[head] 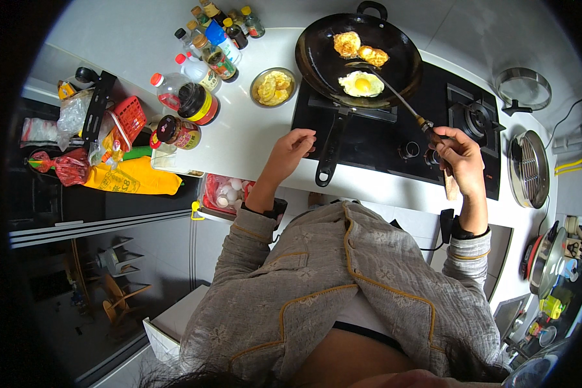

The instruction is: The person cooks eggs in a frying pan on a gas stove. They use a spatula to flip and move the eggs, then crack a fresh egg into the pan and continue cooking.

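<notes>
My right hand (458, 155) grips the wooden handle of a metal spatula (398, 96), whose blade lies inside a black wok (315, 63). In the wok, a fried egg with a whole yellow yolk (361, 84) sits nearest me; two browned fried eggs, one rounder (347, 44) and one longer (373, 56), lie just beyond the blade. My left hand (296, 145) hovers by the front of the counter, left of the wok's long handle (331, 150), fingers loosely curled and holding nothing visible. A metal bowl (255, 100) with cooked egg pieces stands left of the wok.
Sauce bottles (220, 60) and jars (178, 132) crowd the counter's left side. An open drawer with eggs (230, 194) juts out below. Right of the wok are a second burner (477, 119), a leaning glass lid (524, 89) and a round pan with a rack (528, 169).
</notes>
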{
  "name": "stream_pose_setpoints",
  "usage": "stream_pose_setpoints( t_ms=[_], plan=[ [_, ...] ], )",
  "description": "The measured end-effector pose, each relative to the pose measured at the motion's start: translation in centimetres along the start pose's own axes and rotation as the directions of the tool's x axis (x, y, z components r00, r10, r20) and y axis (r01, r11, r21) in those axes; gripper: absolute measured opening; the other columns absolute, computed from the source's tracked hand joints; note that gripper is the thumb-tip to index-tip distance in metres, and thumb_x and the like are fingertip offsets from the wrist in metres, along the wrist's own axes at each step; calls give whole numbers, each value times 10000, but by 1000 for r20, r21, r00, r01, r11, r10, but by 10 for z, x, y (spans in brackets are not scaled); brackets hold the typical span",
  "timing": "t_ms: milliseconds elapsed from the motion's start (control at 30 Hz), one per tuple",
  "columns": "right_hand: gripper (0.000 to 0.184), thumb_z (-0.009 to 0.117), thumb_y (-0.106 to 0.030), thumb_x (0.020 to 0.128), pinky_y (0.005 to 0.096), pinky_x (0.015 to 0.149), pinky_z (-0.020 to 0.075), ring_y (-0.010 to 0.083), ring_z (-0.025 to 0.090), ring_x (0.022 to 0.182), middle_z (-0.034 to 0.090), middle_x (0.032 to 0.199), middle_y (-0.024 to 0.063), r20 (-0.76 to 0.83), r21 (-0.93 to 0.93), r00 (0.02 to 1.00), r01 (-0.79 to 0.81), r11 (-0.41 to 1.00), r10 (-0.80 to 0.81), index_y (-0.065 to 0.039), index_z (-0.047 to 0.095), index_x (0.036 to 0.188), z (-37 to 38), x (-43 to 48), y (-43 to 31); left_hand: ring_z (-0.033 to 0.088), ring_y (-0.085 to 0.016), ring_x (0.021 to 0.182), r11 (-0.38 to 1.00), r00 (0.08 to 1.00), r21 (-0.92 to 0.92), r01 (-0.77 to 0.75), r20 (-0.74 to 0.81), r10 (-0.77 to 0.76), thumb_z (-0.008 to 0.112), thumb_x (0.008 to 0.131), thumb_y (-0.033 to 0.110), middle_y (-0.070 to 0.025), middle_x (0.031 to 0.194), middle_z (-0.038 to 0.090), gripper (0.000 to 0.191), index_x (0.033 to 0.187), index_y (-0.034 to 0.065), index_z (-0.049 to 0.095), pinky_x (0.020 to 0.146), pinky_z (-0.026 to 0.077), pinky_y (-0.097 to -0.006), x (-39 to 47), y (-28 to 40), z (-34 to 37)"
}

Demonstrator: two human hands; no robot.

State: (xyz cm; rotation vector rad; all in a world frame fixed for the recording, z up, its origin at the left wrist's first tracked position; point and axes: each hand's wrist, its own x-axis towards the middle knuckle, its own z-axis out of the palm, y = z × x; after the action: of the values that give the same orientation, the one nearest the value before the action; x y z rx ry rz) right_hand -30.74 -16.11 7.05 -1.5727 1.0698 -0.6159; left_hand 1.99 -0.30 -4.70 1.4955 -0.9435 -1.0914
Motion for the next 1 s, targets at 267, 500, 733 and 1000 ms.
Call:
stream_pose_setpoints(
  t_ms=[267, 500, 733, 1000],
  plan=[
    [272, 581, 9, 874, 177, 488, 397, 51, 562, 619, 689, 847, 65, 7, 23, 1000, -4, 1000, 4, -19, 613, 1142, 0, 1, -3, 632, -135, 881, 1000, 1000, -21, 19, -13, -19, 558, 953, 170, -88, 1037, 640, 263, 1162, 13, 582, 755, 508, -241, 0, 0, -1],
    [271, 583, 1, 877, 174, 484, 386, 40, 525, 596, 687, 873, 66, 12, 53, 999, -33, 998, 33, -28, 609, 1144, 6, 9, -4, 632, -138, 880, 999, 1000, -27, 18, -9, -19, 557, 952, 167, -88, 1036, 641, 260, 1160, 12, 582, 755, 507, -244, 0, -1, -1],
    [274, 587, -1, 877, 176, 487, 390, 47, 527, 595, 682, 880, 68, 47, 38, 998, -51, 998, 49, -34, 605, 1149, 8, 16, -4, 636, -143, 880, 999, 999, -41, 30, -11, -30, 560, 949, 169, -93, 1038, 642, 265, 1160, 11, 582, 762, 507, -251, 0, -2, -3],
    [277, 587, 16, 874, 182, 503, 401, 53, 539, 609, 683, 858, 69, 56, 5, 998, -42, 999, 42, -26, 603, 1147, 1, 6, -6, 640, -147, 903, 999, 999, 0, 36, -10, -36, 544, 963, 200, -89, 1073, 647, 273, 1183, 44, 582, 763, 508, -252, 0, -11, -8]
  ],
)
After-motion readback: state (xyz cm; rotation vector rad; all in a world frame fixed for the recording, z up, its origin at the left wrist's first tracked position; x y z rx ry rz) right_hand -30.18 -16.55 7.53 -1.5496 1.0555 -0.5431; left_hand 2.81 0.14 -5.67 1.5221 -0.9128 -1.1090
